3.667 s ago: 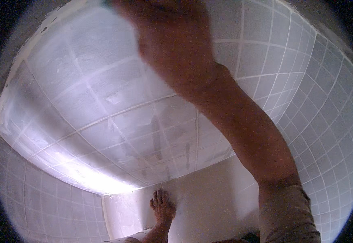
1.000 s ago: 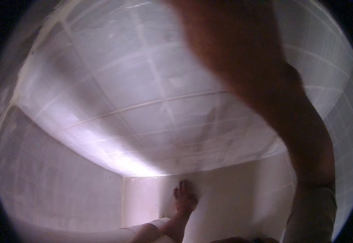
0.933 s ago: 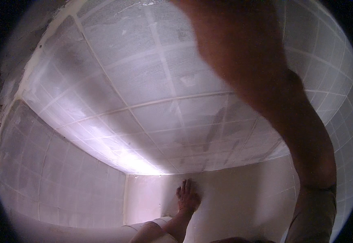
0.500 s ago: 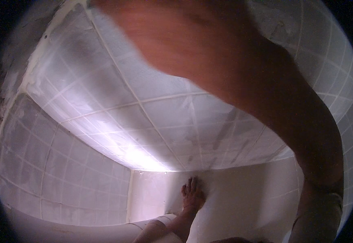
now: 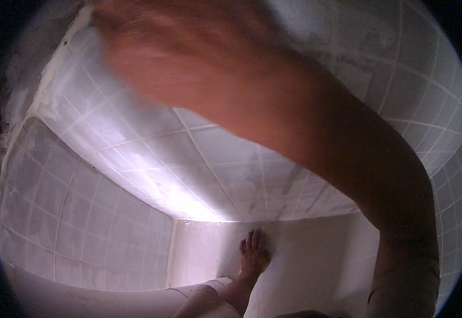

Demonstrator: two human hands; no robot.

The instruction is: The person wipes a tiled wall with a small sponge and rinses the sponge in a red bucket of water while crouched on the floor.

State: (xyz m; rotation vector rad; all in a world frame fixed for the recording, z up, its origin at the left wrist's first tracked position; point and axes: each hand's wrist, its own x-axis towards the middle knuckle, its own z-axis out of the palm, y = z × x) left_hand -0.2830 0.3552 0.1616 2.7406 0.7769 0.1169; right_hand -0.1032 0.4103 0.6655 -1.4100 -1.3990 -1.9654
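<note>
My right arm sweeps up from the lower right and across the upper part of the view, close to the camera. At its end my right hand (image 5: 151, 53) is smeared by motion in front of the tiled wall (image 5: 209, 153), near the pale joint line at the upper left. The upper edge crops its fingers, so whatever they may hold is hidden. Far below, my left hand (image 5: 253, 256) rests flat on a plain beige surface (image 5: 305, 254), fingers stretched out and slightly apart. Nothing shows in it.
Another tiled wall (image 5: 82, 222) meets the first along a slanting corner on the left. A thick white pipe (image 5: 98, 302) with ring-like joints crosses the lower left beside my left forearm. Rough dark masonry (image 5: 16, 79) borders the tiles at upper left. Bright light falls across the tiles.
My right hand and forearm have swept left across the tiled wall, covering more of its upper left. My left hand stays where it was, and the view has shifted only slightly.
</note>
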